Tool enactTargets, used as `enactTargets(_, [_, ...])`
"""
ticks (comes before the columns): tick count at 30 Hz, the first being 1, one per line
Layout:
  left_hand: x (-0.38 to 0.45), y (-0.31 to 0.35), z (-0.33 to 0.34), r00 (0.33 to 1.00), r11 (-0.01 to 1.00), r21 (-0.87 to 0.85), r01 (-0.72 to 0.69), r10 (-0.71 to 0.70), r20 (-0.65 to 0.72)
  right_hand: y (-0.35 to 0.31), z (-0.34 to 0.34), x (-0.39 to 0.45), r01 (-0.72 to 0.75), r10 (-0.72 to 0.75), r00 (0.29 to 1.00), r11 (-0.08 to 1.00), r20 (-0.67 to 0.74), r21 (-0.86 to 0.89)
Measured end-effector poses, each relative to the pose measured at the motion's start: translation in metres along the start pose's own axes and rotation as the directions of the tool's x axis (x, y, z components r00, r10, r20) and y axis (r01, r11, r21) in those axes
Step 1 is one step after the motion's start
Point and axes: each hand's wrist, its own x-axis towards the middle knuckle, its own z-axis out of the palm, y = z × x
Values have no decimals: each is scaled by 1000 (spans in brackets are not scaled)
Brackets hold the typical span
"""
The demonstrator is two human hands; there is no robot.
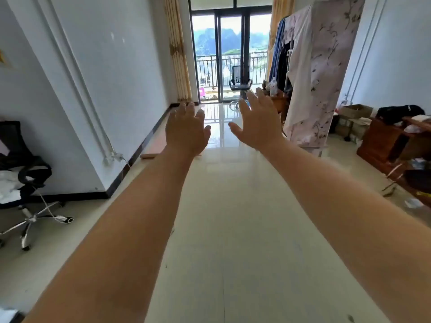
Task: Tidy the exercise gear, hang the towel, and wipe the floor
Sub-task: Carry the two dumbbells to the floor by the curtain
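Reaching with splayed, empty grips, left hand (186,131) and right hand (258,122) partly hide a seemingly wheeled chair (240,83).

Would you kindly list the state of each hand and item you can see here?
left hand: open, fingers spread, holding nothing
right hand: open, fingers spread, holding nothing
balcony door: whether open or closed, cannot tell
fabric wardrobe: front cover pulled aside, clothes showing
near office chair: upright, cloth piled on the seat
far office chair: upright, empty seat
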Motion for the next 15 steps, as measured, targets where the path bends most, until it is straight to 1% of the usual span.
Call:
enactTargets(1, [6,2,17,998,1000,8,1,-2,66,3,19,2,-35,37,992,999,123,-16])
enactTargets(2, [15,3,38,994,1000,4,-23,22,108,5,36,5,-27,34,975,999,219,-36])
enactTargets(4, [30,3,89,973,1000,-8,-22,23,232,19,87,9,-45,58,946,998,318,-47])
enactTargets(6, [53,4,138,943,1000,-19,-3,9,333,34,141,20,-69,81,912,997,401,-43])
enactTargets(8, [85,1,188,919,1000,-22,22,-11,394,52,196,40,-81,92,873,996,478,-44])
enactTargets(12, [163,-3,285,835,997,-24,67,-43,549,91,304,94,-120,99,791,993,604,-5])
enactTargets(15, [224,-10,342,794,995,-3,97,-76,604,118,373,137,-131,98,732,991,674,-1])
